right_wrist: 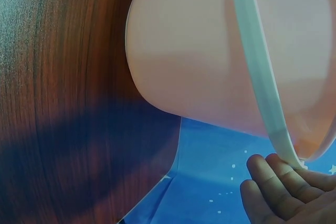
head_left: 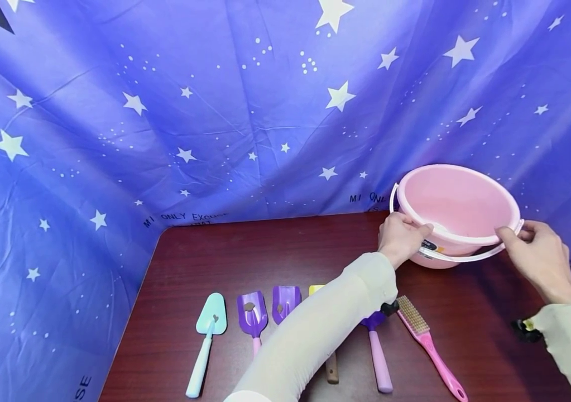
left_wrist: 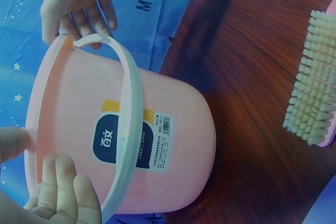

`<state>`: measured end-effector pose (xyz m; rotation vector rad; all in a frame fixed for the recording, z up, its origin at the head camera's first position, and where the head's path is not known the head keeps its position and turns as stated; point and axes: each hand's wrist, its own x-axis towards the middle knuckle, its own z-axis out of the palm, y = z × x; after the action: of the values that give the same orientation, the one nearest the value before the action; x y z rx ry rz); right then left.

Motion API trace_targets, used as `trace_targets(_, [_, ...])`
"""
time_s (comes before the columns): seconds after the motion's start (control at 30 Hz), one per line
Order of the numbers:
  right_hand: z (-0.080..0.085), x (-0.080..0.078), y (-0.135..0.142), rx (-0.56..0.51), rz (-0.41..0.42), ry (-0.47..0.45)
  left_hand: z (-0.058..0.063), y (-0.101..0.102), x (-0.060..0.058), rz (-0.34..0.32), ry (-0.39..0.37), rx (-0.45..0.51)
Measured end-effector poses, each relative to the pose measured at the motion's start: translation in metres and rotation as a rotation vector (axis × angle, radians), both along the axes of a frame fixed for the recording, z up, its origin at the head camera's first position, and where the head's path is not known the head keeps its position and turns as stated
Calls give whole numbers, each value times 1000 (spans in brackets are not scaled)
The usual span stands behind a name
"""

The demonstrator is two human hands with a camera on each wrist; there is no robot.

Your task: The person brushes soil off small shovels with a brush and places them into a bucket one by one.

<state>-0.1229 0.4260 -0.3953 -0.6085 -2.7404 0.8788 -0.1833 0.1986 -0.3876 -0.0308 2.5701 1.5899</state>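
A pink bucket (head_left: 461, 201) with a white handle (head_left: 471, 258) is at the back right of the table, its mouth tipped toward me. My left hand (head_left: 398, 235) pinches the near left of the rim, thumb over the inside and fingers outside. On the right side, my right hand (head_left: 541, 258) grips the rim near the handle's joint, the thumb on top and the fingers curled outside. The handle hangs down across the bucket's front, over a dark label (left_wrist: 107, 137) that shows in the left wrist view.
A pink brush (head_left: 431, 346) lies bristles up below the bucket. Leftward are a purple tool with a pink handle (head_left: 379, 363), a yellow tool (head_left: 316, 288) partly behind my left sleeve, two purple scoops (head_left: 252, 318) and a light-blue trowel (head_left: 211, 324). A starry blue curtain (head_left: 265, 111) hangs behind.
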Motion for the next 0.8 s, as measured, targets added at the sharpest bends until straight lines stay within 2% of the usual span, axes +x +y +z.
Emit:
trace_targets(0.5, [0, -1, -12, 0, 47, 6, 0, -13, 1, 24, -20, 11])
trace_targets(0.8, [1, -1, -19, 4, 59, 0, -2, -22, 0, 19, 1, 34])
